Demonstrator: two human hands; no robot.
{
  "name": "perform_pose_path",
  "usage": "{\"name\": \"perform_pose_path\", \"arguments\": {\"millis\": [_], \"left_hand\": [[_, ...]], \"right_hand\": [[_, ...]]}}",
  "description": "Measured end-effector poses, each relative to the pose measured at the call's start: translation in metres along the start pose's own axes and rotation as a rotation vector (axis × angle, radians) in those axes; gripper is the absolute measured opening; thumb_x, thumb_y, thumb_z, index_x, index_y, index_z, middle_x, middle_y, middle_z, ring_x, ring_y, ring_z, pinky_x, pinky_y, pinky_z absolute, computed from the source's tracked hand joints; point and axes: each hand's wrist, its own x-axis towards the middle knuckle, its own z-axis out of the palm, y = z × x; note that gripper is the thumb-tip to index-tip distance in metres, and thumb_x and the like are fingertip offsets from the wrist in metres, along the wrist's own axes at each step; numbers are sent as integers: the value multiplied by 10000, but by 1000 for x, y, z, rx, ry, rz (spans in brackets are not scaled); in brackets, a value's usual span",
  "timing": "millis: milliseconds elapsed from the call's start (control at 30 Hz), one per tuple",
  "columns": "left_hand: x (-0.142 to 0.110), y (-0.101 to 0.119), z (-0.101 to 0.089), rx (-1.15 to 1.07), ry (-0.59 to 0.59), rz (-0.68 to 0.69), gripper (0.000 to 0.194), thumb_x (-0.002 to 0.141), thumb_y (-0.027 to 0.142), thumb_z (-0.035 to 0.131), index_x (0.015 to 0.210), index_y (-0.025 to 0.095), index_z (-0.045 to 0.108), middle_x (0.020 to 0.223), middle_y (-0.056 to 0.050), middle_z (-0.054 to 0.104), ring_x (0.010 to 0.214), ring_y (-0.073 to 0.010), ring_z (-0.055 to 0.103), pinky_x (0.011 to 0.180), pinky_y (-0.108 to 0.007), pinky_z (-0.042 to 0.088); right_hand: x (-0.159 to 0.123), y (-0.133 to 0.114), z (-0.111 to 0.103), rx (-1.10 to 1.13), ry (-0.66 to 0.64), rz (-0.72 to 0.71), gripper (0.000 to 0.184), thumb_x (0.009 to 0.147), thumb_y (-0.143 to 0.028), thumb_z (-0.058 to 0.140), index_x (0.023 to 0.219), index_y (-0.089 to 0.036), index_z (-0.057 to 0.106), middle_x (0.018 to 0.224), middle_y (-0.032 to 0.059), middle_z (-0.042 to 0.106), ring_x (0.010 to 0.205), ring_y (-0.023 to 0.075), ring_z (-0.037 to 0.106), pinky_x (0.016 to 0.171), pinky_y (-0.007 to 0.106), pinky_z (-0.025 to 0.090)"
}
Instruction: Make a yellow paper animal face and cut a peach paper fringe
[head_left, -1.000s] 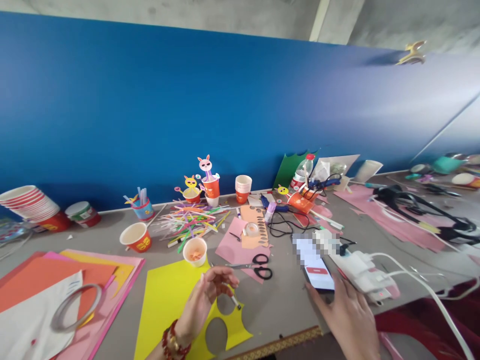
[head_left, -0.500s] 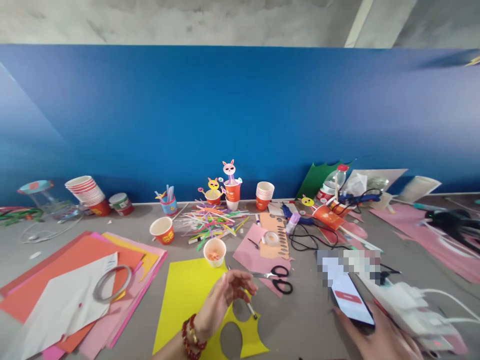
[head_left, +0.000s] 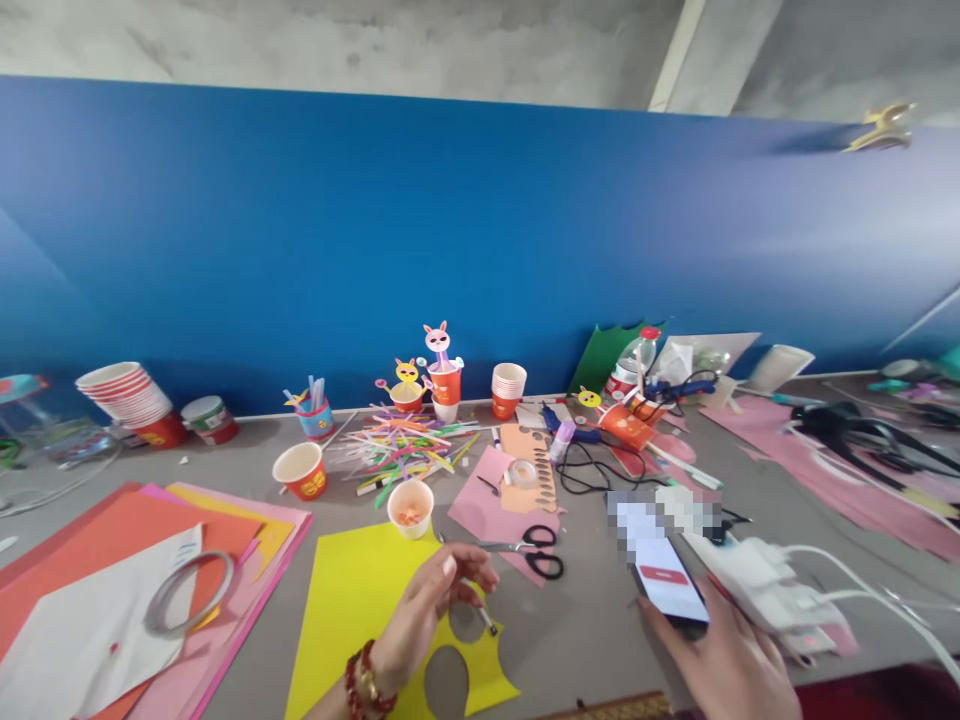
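My left hand (head_left: 427, 605), with a red bead bracelet at the wrist, hovers over a yellow paper sheet (head_left: 352, 570) with round holes cut in it. Its fingers are loosely curved, the thumb apart. A thin pen (head_left: 489, 622) shows just below the fingertips; its upper end is hidden by the hand, and it appears to lie on the sheet. My right hand (head_left: 724, 650) grips the lower end of a smartphone (head_left: 660, 560), thumb on one side and fingers on the other. Scissors (head_left: 536, 548) with black handles lie between my hands, partly over pink paper (head_left: 480, 490).
Coloured sheets with a tape roll (head_left: 187, 592) lie at left. Behind are paper cups (head_left: 300, 470), a straw pile (head_left: 409, 445) and cup figures (head_left: 444, 380). A cabled glue gun (head_left: 577, 428) is at right rear; a white power strip (head_left: 780, 595) sits beside my right hand.
The view has turned slightly right, so the table's things sit further left in the picture. My left hand keeps its curved pose over the yellow sheet, and my right hand stays on the smartphone.
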Motion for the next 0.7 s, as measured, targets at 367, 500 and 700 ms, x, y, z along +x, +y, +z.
{"name": "perform_pose_path", "arguments": {"millis": [367, 500, 700], "left_hand": [[-4, 19, 5, 135, 74, -88, 360, 943, 454, 519, 1060, 149, 669, 1024, -135, 680, 956, -254, 614, 820, -350, 473], [-12, 38, 15, 280, -20, -93, 378, 956, 462, 491, 1059, 148, 675, 996, -140, 688, 912, -248, 630, 776, -332, 475], [-39, 66, 2, 729, -99, 143, 205, 944, 293, 550, 1046, 182, 688, 1035, -123, 675, 961, -252, 625, 846, -339, 476]], "right_hand": [[-9, -59, -21, 218, 62, -134, 492, 895, -500, 502, 1238, -149, 541, 1220, 215, 613, 1110, 390, 582, 908, 536, 485], [-12, -127, -16, 574, -168, -409, 337, 922, -258, 491, 1250, -223, 561, 1210, 117, 649, 1115, 278, 616, 878, 408, 551], [13, -190, -10, 769, -272, -560, 447, 908, -265, 537, 1348, -197, 501, 1258, 140, 631, 1160, 296, 598, 930, 437, 534]]}}
